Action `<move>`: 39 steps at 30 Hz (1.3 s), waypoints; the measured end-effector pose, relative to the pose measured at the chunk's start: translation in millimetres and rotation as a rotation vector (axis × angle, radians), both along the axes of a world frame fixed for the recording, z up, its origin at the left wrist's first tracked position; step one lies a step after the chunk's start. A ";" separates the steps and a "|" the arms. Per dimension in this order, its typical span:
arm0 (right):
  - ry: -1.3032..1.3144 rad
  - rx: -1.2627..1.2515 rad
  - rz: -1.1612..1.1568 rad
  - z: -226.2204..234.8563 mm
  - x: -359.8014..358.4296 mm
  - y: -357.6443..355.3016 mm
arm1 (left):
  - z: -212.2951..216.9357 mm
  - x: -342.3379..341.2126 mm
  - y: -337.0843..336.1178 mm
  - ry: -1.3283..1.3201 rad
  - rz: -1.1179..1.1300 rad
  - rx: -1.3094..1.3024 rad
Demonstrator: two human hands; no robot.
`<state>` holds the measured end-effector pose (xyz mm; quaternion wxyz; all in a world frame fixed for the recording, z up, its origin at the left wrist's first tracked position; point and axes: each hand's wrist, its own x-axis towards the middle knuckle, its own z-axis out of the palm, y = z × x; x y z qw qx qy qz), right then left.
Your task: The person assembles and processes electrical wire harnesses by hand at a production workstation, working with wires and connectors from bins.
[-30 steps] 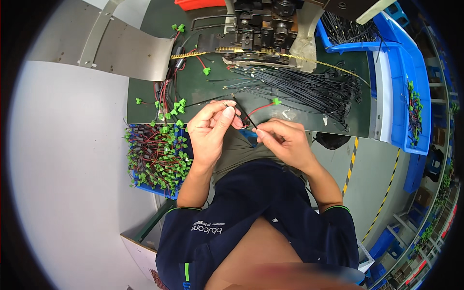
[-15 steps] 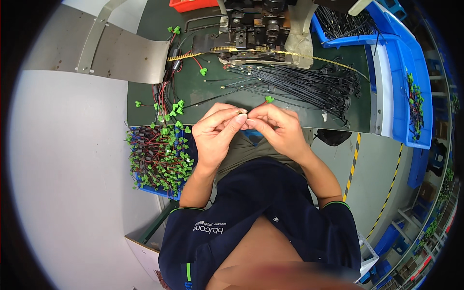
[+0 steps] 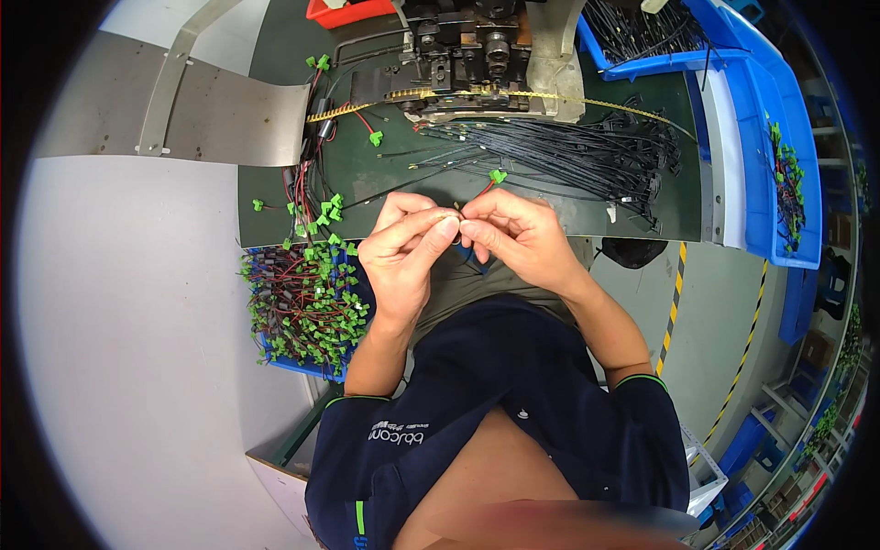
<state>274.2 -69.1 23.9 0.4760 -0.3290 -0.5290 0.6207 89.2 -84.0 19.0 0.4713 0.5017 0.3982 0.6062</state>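
Observation:
My left hand (image 3: 403,247) and my right hand (image 3: 524,240) meet over the near edge of the bench, thumbs and forefingers pinched together. Between the fingertips are thin wire ends, mostly covered by the fingers. A red wire runs up from my right fingers to a small green connector (image 3: 498,176) just above the bench. Beyond my hands lies a fanned bundle of black cables (image 3: 559,156). A machine with a metal press head (image 3: 477,55) stands behind it, and a yellowish terminal strip (image 3: 587,103) passes across its front.
At the left, a blue bin holds many green-connector leads (image 3: 307,307), and more leads (image 3: 316,206) lie above it. A curved metal chute (image 3: 229,110) reaches in from the left. Blue bins (image 3: 756,174) with cables stand at the right, and a red bin (image 3: 348,11) at the back.
The view has shifted slightly. My fingertips have moved a little on the wire ends, and my right hand's lower fingers now show below the pinch.

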 end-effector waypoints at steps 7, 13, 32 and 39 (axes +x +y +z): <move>-0.018 0.189 -0.082 2.6 6.4 -26.0 | 29.1 3.9 -35.8 0.094 -0.098 -0.053; 0.081 -0.200 0.020 -2.9 15.3 -36.1 | 24.9 3.1 -22.6 0.284 -0.172 -0.030; -0.169 -0.179 0.216 -9.1 16.6 14.2 | -15.2 -22.6 28.8 0.070 -0.339 -0.189; -0.098 -0.159 0.080 -14.8 9.4 9.2 | -13.7 -10.0 23.3 0.014 -0.249 -0.203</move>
